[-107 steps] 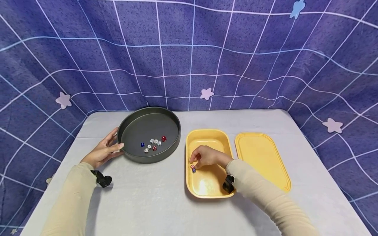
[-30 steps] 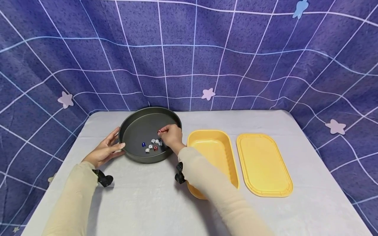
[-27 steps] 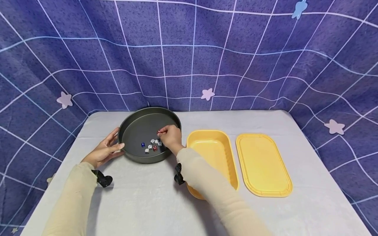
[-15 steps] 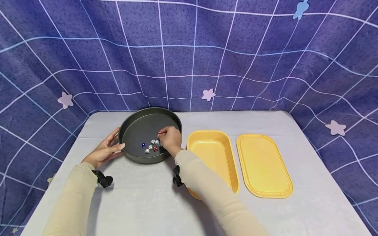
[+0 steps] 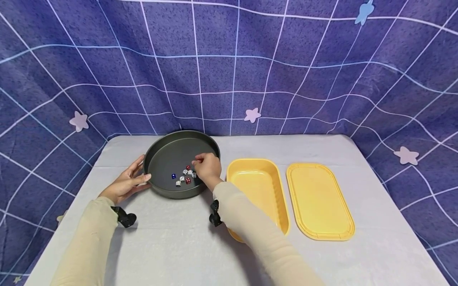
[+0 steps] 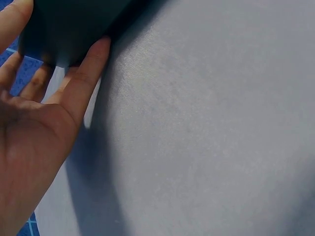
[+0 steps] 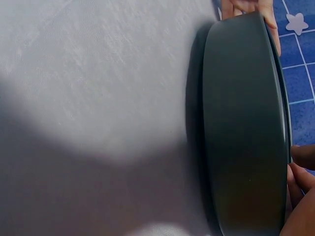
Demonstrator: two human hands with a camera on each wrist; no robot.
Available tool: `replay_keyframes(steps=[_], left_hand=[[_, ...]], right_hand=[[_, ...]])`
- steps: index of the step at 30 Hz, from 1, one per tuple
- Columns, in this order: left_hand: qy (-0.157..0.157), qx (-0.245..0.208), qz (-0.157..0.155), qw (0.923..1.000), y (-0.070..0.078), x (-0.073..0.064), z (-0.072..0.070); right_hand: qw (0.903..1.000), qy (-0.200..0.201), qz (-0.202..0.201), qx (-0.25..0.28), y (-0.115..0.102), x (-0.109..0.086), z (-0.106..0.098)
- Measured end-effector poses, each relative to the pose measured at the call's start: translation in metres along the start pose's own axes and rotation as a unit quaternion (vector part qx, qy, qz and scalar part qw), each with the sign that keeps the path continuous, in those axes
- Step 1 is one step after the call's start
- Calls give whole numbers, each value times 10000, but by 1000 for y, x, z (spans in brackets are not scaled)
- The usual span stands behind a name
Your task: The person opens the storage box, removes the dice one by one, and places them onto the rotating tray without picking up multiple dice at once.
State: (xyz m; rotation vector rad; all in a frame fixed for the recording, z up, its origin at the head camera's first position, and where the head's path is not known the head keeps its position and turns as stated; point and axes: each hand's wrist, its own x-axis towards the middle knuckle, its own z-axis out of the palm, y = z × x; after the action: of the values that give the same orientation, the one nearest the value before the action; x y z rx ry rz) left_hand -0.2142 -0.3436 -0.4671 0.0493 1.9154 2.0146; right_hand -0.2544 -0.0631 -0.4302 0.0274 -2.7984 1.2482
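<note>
My left hand [image 5: 126,180] holds the dark round pan [image 5: 177,147] at its left side, with the thumb at the rim and the fingers against the outer wall. In the left wrist view, the fingertips sit under the pan's lower edge. My right hand [image 5: 207,167] is over the pan's right part, fingers bent and thumb apart from the forefinger, nothing visible between them. Just left of its fingertips lies a red die [image 5: 188,167]. Near it are several white dice [image 5: 178,183], another red die [image 5: 188,180] and a blue die [image 5: 173,176].
A yellow rectangular box [image 5: 255,169] stands right of the pan, its lower left partly hidden by my right forearm. Further right lies its flat yellow lid [image 5: 320,202] on the white tablecloth [image 5: 161,250]. A blue gridded curtain [image 5: 229,71] hangs behind the table.
My right hand moved from the yellow box to the pan with a red die pinched in its fingers, then let it go; it lies among the other dice. My left hand stayed at the pan.
</note>
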Motion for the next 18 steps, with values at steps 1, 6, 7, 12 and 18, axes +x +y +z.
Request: replay_keyframes(steps=[1,6,7,12,18], left_hand=[[-2,-17,-2,10000,0,0,0],[-5,-46,-23,10000,0,-1,1],[-6,-40,-20,10000,1,-1,1],[30,16,-56,10000,1,0,0],[44,27,-76,10000,0,0,-1]], right_hand=[[10000,-7,-7,-8,0,0,0],[9999,-120,-34,94,2,0,-2],[9998,-149,-43,138,2,0,-2],[9992,-252,-61,314,3,0,-3],[9965,-746,-128,351,-3,-1,-9]])
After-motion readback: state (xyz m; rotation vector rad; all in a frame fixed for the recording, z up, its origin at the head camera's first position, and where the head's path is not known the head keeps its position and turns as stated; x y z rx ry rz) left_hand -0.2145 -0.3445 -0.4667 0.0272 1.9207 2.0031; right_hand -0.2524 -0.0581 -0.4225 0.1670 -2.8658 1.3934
